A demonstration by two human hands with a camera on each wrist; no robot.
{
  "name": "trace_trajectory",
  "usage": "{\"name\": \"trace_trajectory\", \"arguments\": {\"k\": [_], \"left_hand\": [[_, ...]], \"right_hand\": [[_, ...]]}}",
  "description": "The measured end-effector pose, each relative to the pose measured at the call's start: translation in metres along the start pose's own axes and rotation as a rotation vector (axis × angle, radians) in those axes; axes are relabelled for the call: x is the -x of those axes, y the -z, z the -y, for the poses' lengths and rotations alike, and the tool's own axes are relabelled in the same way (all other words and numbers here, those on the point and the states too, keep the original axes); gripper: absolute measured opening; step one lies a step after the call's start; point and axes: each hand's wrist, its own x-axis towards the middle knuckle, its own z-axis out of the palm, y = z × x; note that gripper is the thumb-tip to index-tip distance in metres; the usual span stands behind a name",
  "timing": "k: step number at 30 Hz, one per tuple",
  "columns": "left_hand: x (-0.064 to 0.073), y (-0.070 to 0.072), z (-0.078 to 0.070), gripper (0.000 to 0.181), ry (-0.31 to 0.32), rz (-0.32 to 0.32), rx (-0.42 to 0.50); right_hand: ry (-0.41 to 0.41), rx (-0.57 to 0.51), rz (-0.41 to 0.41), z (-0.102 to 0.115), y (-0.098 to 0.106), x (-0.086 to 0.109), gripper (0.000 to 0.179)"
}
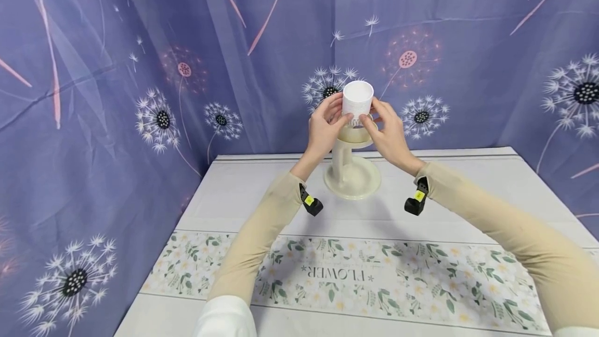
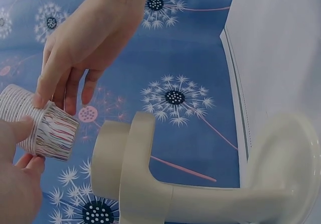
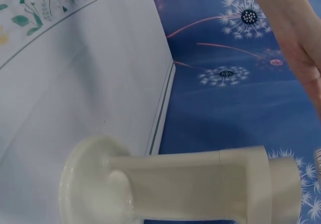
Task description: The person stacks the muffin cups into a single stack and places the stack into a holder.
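Observation:
Both hands hold a stack of white paper cups (image 1: 357, 99) up above a cream stand (image 1: 354, 187), mouths upward. My left hand (image 1: 324, 128) grips the stack's left side, and my right hand (image 1: 391, 135) pinches its right side, thumbs at the front. Coloured wavy lines mark the lowest cup (image 2: 56, 133) in the left wrist view, where a gap shows between the stack and the round collar (image 2: 111, 158) atop the stand. Only a sliver of the stack (image 3: 318, 161) enters the right wrist view, at its right edge.
The stand's round base rests on a white table with a printed flower band (image 1: 346, 280) across its front part. Behind and to the left hangs a blue dandelion curtain (image 1: 271, 66). A small black camera is strapped to each wrist.

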Motion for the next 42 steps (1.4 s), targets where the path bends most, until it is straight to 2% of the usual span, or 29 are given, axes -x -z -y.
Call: {"name": "trace_trajectory", "arguments": {"k": [7, 9, 17, 25, 31, 37, 42], "left_hand": [[-0.014, -0.001, 0.03, 0.057, 0.004, 0.024, -0.044], [-0.017, -0.002, 0.035, 0.057, 0.0, 0.024, -0.054], [-0.02, -0.003, 0.043, 0.058, 0.022, 0.049, -0.124], [-0.02, -0.001, 0.058, 0.064, 0.056, 0.166, -0.296], [-0.019, -0.002, 0.064, 0.066, 0.076, 0.215, -0.376], [-0.022, -0.003, 0.064, 0.064, 0.063, 0.24, -0.472], [-0.022, -0.003, 0.067, 0.064, 0.091, 0.244, -0.523]], "right_hand": [[-0.022, 0.028, 0.047, -0.003, 0.002, -0.002, 0.053], [-0.033, 0.046, 0.062, -0.004, 0.003, -0.003, 0.053], [-0.112, 0.173, 0.216, -0.008, 0.005, -0.006, 0.059], [-0.171, 0.264, 0.313, -0.013, 0.001, -0.006, 0.062], [-0.197, 0.284, 0.346, -0.016, -0.002, -0.004, 0.065], [-0.184, 0.263, 0.334, -0.016, -0.003, -0.004, 0.068], [-0.202, 0.258, 0.337, -0.017, -0.004, -0.003, 0.067]]}}
